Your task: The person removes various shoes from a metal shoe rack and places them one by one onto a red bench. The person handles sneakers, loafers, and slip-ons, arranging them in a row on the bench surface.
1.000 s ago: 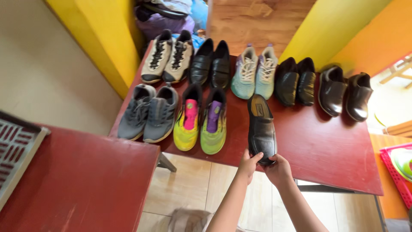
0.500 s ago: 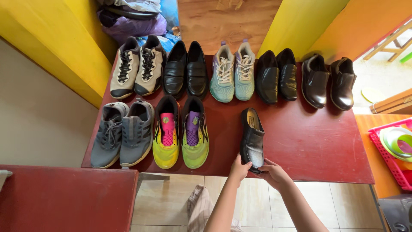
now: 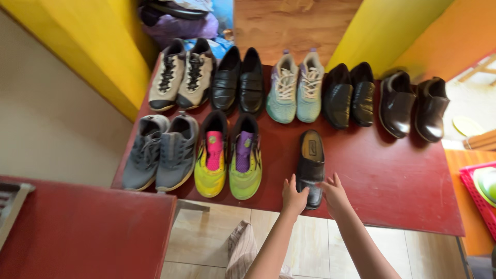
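A single black slip-on shoe (image 3: 311, 160) lies on the red table (image 3: 392, 181) near its front edge, toe pointing toward me. My left hand (image 3: 293, 196) rests against the left side of the toe, fingers spread. On the right side of the toe, my right hand (image 3: 335, 195) is also spread. Neither hand grips the shoe. To the shoe's left stands a neon yellow pair of sneakers (image 3: 227, 160).
Grey sneakers (image 3: 160, 152) fill the front left. The back row holds beige sneakers (image 3: 181, 75), black loafers (image 3: 237, 80), teal sneakers (image 3: 295, 88), black dress shoes (image 3: 350, 95) and dark brown shoes (image 3: 413, 106). Another red table (image 3: 77, 232) is lower left, a pink basket (image 3: 478, 191) right.
Both hands were closed around the black shoe's toe earlier. Now the fingers have opened and the shoe lies flat on the table. The camera view has shifted slightly.
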